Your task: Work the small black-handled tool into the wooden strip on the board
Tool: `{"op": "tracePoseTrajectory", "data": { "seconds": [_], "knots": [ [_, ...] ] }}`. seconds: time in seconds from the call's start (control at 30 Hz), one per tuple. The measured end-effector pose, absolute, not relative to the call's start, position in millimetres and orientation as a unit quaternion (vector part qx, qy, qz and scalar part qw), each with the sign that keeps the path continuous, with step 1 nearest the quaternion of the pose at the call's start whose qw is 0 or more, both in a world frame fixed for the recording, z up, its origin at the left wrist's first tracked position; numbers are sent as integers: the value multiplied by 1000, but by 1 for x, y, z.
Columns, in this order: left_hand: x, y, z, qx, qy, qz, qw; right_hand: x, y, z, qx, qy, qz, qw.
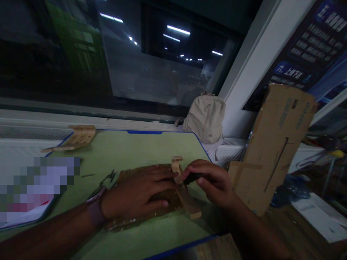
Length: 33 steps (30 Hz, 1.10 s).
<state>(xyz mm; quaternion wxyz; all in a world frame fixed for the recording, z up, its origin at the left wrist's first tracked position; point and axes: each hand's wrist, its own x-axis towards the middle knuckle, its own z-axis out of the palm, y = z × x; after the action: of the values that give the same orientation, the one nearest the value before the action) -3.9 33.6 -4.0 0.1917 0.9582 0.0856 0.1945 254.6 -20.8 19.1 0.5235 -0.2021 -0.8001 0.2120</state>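
Note:
My left hand (pixel 138 191) lies flat with fingers stretched over a dark brown sheet (pixel 170 200), whose material I cannot make out. Its fingertips reach a light wooden strip (pixel 191 206) with a hooked far end, lying across the sheet's right edge. In a pinch, my right hand (pixel 211 180) grips a small black tool (pixel 193 177), its tip down at the middle of the strip. Blur and the fingers hide what kind of tool it is. Both hands are over the pale green tabletop (pixel 151 144).
Several thin dark pieces (pixel 108 177) lie left of the sheet. Wooden parts (pixel 81 136) sit at the far left corner, above a blurred-out item (pixel 40 187). A beige backpack (pixel 205 117) stands beyond the table, and a cardboard panel (pixel 279 144) leans at the right.

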Motion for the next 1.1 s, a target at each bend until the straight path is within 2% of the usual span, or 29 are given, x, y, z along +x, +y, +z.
{"op": "tracePoseTrajectory", "data": {
  "seconds": [0.07, 0.23, 0.33, 0.43, 0.6, 0.67, 0.73, 0.9, 1.0, 1.1],
  "knots": [
    [-4, 33, -4, 958, 91, 192, 193, 255, -17, 16, -228, -781, 194, 549],
    [-4, 32, -3, 961, 106, 171, 190, 261, -12, 16, -338, -768, -19, 543],
    [-4, 32, -2, 962, 105, 171, 187, 265, -13, 21, -341, -777, -45, 528],
    [-4, 32, -2, 961, 95, 181, 184, 265, -16, 23, -308, -795, 13, 522],
    [-4, 33, -1, 958, 81, 203, 188, 259, -19, 20, -230, -796, 219, 515],
    [-4, 33, 0, 956, 79, 206, 193, 257, -18, 17, -224, -780, 241, 532],
    [-3, 33, 1, 957, 82, 197, 198, 256, -16, 15, -246, -774, 187, 553],
    [-4, 32, 0, 962, 109, 166, 188, 259, -12, 14, -358, -749, -51, 555],
    [-4, 32, -1, 962, 105, 163, 193, 261, -15, 16, -351, -760, -94, 540],
    [-4, 32, -1, 964, 100, 158, 188, 260, -20, 19, -289, -796, -59, 529]
  ]
}}
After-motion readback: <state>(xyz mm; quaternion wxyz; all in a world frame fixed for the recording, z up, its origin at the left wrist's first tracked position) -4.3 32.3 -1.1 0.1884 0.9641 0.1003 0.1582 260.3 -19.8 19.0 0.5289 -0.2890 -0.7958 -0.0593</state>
